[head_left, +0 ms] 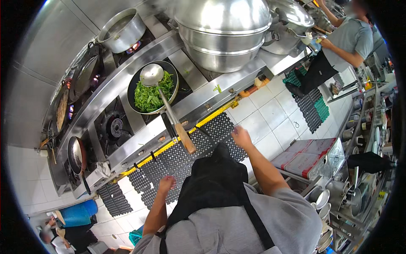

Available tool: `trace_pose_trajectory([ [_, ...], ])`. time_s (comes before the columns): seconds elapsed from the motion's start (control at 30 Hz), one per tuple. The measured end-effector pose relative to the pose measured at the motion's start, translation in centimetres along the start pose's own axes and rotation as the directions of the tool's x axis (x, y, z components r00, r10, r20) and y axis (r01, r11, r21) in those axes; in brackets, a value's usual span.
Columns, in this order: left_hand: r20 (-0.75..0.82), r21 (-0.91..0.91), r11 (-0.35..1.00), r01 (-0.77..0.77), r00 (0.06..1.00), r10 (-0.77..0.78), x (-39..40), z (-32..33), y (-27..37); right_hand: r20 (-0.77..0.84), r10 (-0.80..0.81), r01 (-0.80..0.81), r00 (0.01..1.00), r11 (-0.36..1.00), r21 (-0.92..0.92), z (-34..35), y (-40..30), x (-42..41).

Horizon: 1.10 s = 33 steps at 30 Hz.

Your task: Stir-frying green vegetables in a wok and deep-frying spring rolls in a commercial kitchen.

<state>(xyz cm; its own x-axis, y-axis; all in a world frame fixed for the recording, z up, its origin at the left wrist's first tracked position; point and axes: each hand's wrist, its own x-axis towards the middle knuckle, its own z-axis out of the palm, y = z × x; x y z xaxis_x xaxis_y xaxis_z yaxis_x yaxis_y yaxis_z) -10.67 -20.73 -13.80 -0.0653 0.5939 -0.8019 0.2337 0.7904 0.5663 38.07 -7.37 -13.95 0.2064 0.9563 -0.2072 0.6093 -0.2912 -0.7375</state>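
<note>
My left hand (167,184) hangs above the black perforated floor mats, its fingers curled; nothing shows in it. Out to the right, my right hand (241,137) is also bent inward over the mats, and no object is visible in it. Neither hand touches the stove. Before me a frying pan (129,90) stands on a burner, heaped with cut green leafy vegetables (149,100). A metal ladle (152,75) rests bowl-down on the greens. Its wooden handle end (185,139) sticks out past the stove's front edge, above the pan's black handle.
A large lidded steamer pot (222,41) stands at the back right. Flames burn under an aluminium pot (122,31). A smaller pan (76,155) and a cloth (103,169) lie left. A yellow pipe (219,111) runs along the stove front. Co-workers stand right (345,44) and lower left (60,236).
</note>
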Motion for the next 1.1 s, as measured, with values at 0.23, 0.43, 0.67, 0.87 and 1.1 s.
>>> trace_pose_trajectory([
  [0.23, -0.273, -0.166, 0.980, -0.110, 0.960, 0.061, -0.1, -0.3, 0.0, -0.379, -0.375, 0.215, 0.846, 0.890, -0.402, -2.0, -11.4, 15.8],
  [0.43, -0.217, -0.312, 0.945, 0.096, 0.961, -0.169, -3.6, 4.3, -8.2, -0.071, -0.264, 0.200, 0.962, 0.859, -0.472, -0.9, -13.4, 19.8],
  [0.67, -0.285, -0.077, 0.981, 0.180, 0.939, -0.194, -9.0, 6.7, -12.2, 0.220, -0.258, 0.223, 0.941, 0.959, 0.173, -0.4, -21.1, 22.6],
  [0.87, -0.293, -0.076, 0.987, 0.143, 0.943, -0.159, -7.5, 5.7, -17.0, 0.333, -0.313, 0.036, 0.889, 0.774, 0.632, -4.7, -25.8, 19.6],
  [1.1, -0.604, 0.268, 0.963, 0.010, 0.781, 0.160, 0.1, 2.0, -6.3, 0.598, 0.107, -0.302, 0.794, 0.924, 0.235, 0.2, -2.2, 8.4],
])
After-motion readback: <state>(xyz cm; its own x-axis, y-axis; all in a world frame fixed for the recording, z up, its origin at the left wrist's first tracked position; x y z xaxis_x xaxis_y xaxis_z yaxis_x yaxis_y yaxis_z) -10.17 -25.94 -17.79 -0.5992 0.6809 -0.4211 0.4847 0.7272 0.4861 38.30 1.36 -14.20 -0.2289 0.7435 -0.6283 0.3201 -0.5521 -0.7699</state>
